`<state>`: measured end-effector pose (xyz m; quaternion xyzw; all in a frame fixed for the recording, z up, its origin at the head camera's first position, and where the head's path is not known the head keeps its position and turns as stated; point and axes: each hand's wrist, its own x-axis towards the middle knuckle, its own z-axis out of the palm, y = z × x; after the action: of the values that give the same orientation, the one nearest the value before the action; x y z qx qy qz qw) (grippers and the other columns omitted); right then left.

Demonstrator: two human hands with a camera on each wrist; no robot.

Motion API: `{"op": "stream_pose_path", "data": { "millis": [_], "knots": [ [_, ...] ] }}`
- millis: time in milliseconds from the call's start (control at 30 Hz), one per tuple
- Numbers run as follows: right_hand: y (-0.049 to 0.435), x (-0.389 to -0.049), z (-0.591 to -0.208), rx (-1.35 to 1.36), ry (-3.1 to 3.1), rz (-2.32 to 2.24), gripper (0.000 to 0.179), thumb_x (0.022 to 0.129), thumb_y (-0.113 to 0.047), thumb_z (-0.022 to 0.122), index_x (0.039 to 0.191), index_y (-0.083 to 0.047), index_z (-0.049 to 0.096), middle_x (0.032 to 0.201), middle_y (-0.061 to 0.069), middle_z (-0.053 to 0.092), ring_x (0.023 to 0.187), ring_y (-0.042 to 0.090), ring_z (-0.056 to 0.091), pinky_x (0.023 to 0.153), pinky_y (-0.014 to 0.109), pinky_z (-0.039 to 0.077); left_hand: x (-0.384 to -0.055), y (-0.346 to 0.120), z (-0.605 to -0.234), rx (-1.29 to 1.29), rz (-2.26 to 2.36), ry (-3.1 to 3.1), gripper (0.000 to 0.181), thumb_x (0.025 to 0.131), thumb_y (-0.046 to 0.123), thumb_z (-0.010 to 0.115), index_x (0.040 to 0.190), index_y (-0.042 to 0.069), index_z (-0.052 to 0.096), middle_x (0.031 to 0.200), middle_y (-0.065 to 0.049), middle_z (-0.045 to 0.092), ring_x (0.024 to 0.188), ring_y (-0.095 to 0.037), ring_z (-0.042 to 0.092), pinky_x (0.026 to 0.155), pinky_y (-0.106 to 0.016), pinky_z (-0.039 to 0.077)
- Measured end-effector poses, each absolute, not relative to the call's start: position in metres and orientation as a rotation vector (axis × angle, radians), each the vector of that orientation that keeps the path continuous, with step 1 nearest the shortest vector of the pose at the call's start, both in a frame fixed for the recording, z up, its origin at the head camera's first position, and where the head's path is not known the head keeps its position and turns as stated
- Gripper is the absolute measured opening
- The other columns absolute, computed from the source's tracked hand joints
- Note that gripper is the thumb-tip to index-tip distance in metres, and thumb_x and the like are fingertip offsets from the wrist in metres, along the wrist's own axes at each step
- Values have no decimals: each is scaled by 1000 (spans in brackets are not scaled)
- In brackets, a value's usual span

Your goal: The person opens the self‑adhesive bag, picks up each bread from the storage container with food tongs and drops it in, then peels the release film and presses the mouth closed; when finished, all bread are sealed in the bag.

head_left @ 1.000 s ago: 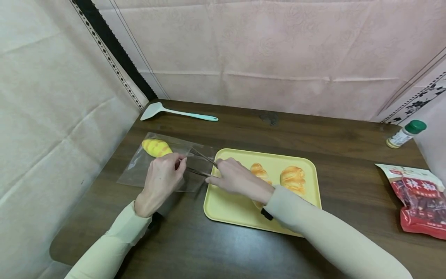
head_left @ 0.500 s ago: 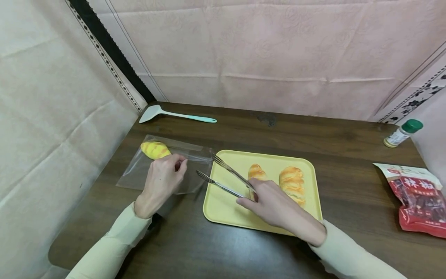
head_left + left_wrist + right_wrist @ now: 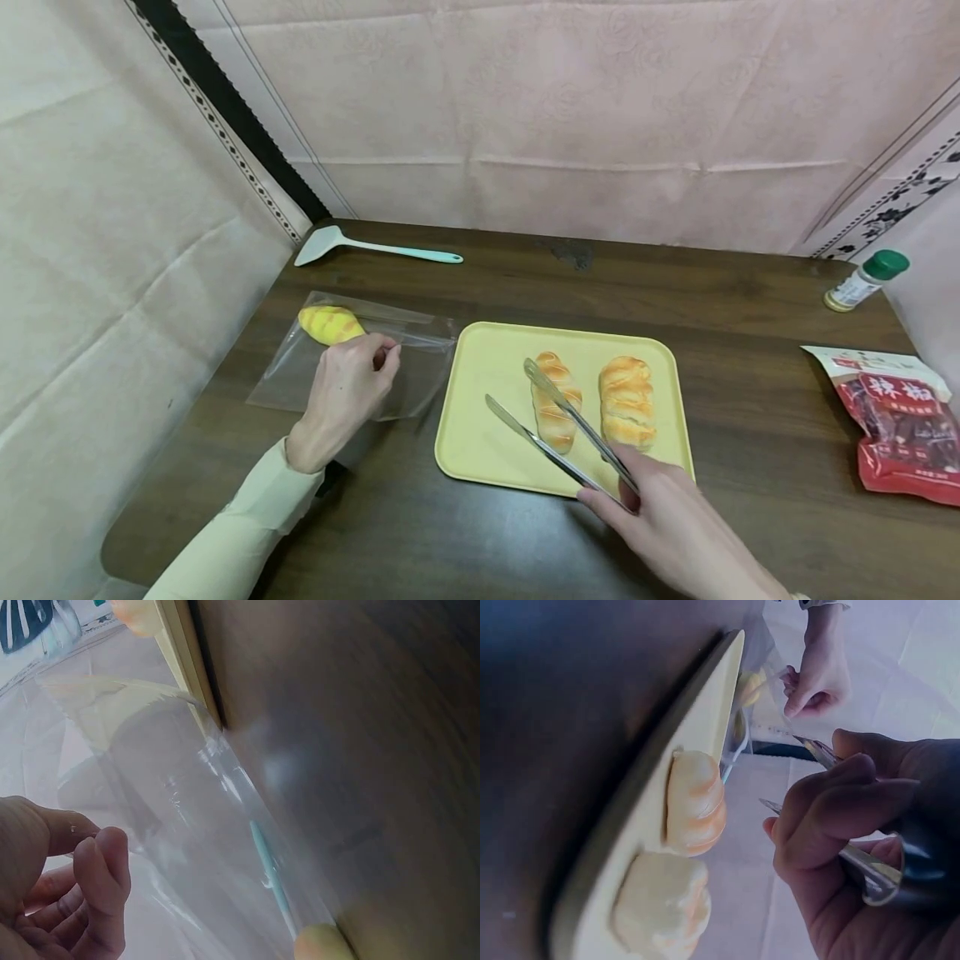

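My left hand pinches the opening edge of a clear plastic bag between thumb and fingertips. Inside the bag's far left end lies a yellow bread roll. In the left wrist view the bag's mouth gapes beside the pinching fingers. My right hand grips metal tongs, their arms spread with nothing between the tips. The tongs hang over a yellow tray, one tip overlapping the slimmer golden bread. A wider golden bread lies to its right on the tray.
A pale blue spatula lies at the back left of the wooden table. On the right side stand a green-capped shaker bottle and a red and white food packet. Cloth hangs behind and at the left.
My right hand has drawn the tongs away from the bag, rightward and toward me over the tray, and their arms have spread. The left hand keeps its pinch on the bag.
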<state>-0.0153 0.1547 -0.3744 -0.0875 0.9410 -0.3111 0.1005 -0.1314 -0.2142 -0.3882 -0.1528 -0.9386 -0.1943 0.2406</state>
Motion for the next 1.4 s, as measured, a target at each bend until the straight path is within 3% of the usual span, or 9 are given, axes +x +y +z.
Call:
{"op": "stream_pose_path", "data": {
  "millis": [567, 767, 1000, 1400],
  "knots": [
    [167, 48, -423, 68, 3124, -774, 40, 78, -38, 97, 88, -27, 60, 61, -18, 35, 51, -5, 27, 51, 21, 26, -129, -214, -390, -419, -543, -2571, 6, 93, -2, 77, 87, -3, 78, 76, -15, 76, 58, -21, 62, 57, -40, 58],
    [160, 62, -432, 162, 3165, -788, 42, 73, -35, 99, 99, -23, 69, 59, -21, 34, 52, -8, 29, 51, 19, 28, -130, -213, -390, -419, -549, -2582, 7, 93, -2, 77, 86, -3, 78, 75, -14, 75, 57, -20, 61, 57, -38, 58],
    [158, 62, -439, 182, 3139, -741, 43, 78, -38, 96, 106, -18, 71, 60, -17, 38, 52, -6, 29, 51, 21, 28, -130, -212, -390, -412, -554, -2590, 6, 93, -2, 77, 87, -3, 78, 75, -15, 75, 57, -20, 60, 57, -38, 58],
    [154, 50, -439, 250, 2982, -762, 35, 89, -42, 89, 99, -18, 64, 58, -12, 42, 49, 2, 34, 50, 24, 30, -129, -211, -390, -403, -554, -2618, 5, 92, -2, 78, 88, -3, 78, 75, -15, 75, 57, -19, 58, 56, -36, 56]
  ]
}}
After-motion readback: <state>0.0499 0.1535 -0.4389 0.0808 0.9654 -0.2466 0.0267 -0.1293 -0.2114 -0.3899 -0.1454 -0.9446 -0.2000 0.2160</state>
